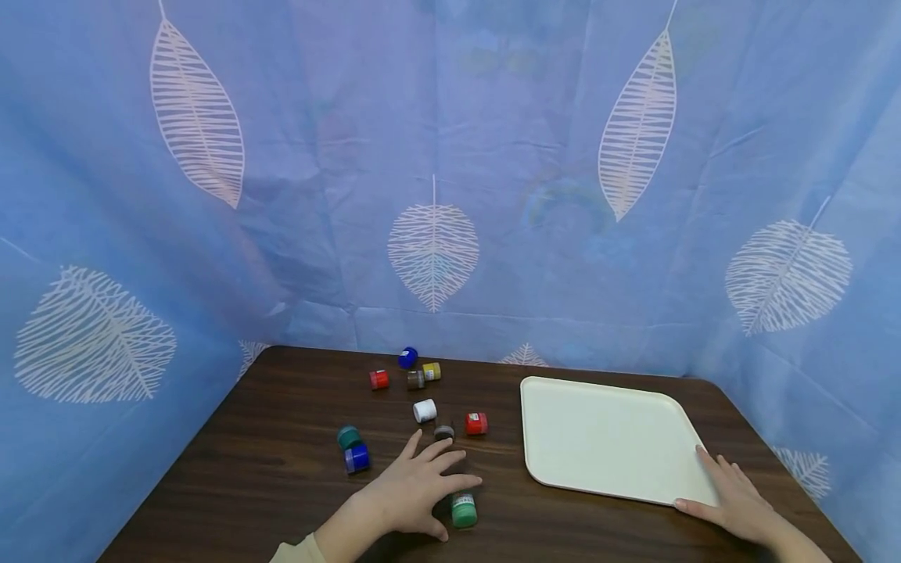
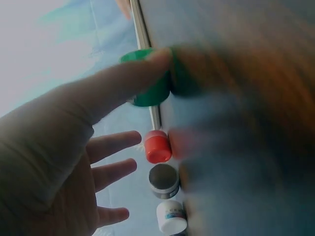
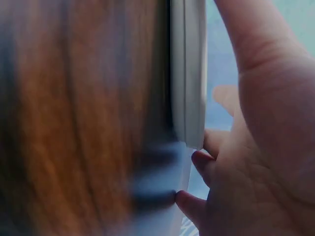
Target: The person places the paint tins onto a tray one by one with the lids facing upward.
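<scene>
My left hand [image 1: 415,485] is spread over the near middle of the table, right beside a green paint jar [image 1: 464,510]. In the left wrist view the thumb overlaps the green jar [image 2: 152,91], while the other fingers stretch out apart from it. Past those fingertips are a red jar [image 2: 158,147], a dark jar [image 2: 164,180] and a white jar [image 2: 172,216]. At the near right corner of a cream tray [image 1: 612,438], my right hand [image 1: 735,500] rests with its fingers extended along the rim. The right wrist view shows fingertips at the tray's edge [image 3: 189,78].
A teal jar [image 1: 348,437] and a blue jar [image 1: 357,458] lie left of the left hand. Farther back are another red jar [image 1: 379,379], a blue jar [image 1: 407,357], a brown jar [image 1: 415,380] and a yellow jar [image 1: 432,371]. A leaf-patterned curtain [image 1: 493,258] surrounds the dark wooden table [image 1: 267,485].
</scene>
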A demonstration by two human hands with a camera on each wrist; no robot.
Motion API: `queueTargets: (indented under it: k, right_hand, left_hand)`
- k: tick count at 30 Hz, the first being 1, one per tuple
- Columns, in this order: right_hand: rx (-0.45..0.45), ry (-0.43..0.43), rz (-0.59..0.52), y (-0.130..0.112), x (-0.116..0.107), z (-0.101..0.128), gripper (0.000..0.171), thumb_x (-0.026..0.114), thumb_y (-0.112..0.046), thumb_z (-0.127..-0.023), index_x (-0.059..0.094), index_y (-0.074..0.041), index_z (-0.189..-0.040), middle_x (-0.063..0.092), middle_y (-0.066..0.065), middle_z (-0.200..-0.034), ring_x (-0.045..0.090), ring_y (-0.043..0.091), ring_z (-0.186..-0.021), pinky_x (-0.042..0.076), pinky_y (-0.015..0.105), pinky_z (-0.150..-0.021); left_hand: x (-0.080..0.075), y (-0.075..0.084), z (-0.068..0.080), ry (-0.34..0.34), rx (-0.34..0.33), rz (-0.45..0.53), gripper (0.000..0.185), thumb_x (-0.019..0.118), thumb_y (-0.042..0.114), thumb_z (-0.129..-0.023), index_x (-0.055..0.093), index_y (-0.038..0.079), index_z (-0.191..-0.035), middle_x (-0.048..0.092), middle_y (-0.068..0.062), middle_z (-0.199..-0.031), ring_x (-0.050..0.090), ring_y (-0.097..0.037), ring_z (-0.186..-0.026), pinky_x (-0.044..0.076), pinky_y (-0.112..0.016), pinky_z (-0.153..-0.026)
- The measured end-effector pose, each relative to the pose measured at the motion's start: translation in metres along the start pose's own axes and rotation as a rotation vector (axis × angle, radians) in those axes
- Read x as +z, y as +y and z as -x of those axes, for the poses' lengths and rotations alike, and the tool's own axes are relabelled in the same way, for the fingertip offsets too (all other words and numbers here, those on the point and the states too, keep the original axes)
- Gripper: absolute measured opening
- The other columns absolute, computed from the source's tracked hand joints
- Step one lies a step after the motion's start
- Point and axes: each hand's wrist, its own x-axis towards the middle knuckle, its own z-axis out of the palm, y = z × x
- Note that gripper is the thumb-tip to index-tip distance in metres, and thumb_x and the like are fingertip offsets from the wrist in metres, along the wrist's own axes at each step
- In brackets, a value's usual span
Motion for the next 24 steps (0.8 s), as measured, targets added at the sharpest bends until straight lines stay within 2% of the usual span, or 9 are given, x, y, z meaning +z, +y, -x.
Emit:
queueTargets:
  k: [6,11,17,24]
  right_hand:
    - [-0.045,0.039,0.008,-0.002,-0.001,0.003,0.098,0.067,-0.039,-0.089,0.011,0.016,-0.148,0.017,0.054,-0.14,0.014,0.075,-0.123,0.017,0.079,-0.093]
    - [-0.039,0.038,0.015,-0.008,-0.001,0.0,0.1,0.067,-0.041,-0.089,0.009,0.012,-0.15,0.013,0.055,-0.141,0.013,0.076,-0.124,0.018,0.083,-0.089]
    - [-0.008,0.031,0.087,-0.016,0.002,-0.007,0.102,0.067,-0.047,-0.086,0.013,0.011,-0.15,0.015,0.054,-0.141,0.019,0.074,-0.124,0.023,0.084,-0.085]
    - [-0.008,0.034,0.105,-0.036,0.007,-0.012,0.103,0.071,-0.052,-0.082,0.02,0.005,-0.152,0.019,0.048,-0.146,0.02,0.069,-0.129,0.023,0.084,-0.087]
  left_hand:
    - [-0.006,0.007,-0.003,-0.003,0.063,-0.025,0.079,0.077,0.045,-0.079,0.038,0.041,-0.147,0.039,0.001,-0.155,0.035,-0.027,-0.144,0.031,-0.067,-0.107]
    - [-0.006,0.016,-0.008,0.01,0.105,-0.042,0.072,0.076,0.039,-0.082,0.042,0.04,-0.145,0.046,0.003,-0.15,0.043,-0.024,-0.139,0.036,-0.065,-0.104]
    - [-0.001,0.019,-0.011,-0.004,0.087,-0.057,0.054,0.075,0.035,-0.084,0.054,0.04,-0.134,0.055,0.01,-0.139,0.049,-0.02,-0.133,0.041,-0.062,-0.101]
    - [0.003,0.019,-0.011,0.014,0.07,-0.054,0.044,0.076,0.035,-0.083,0.061,0.038,-0.125,0.061,0.012,-0.13,0.054,-0.019,-0.128,0.043,-0.063,-0.099]
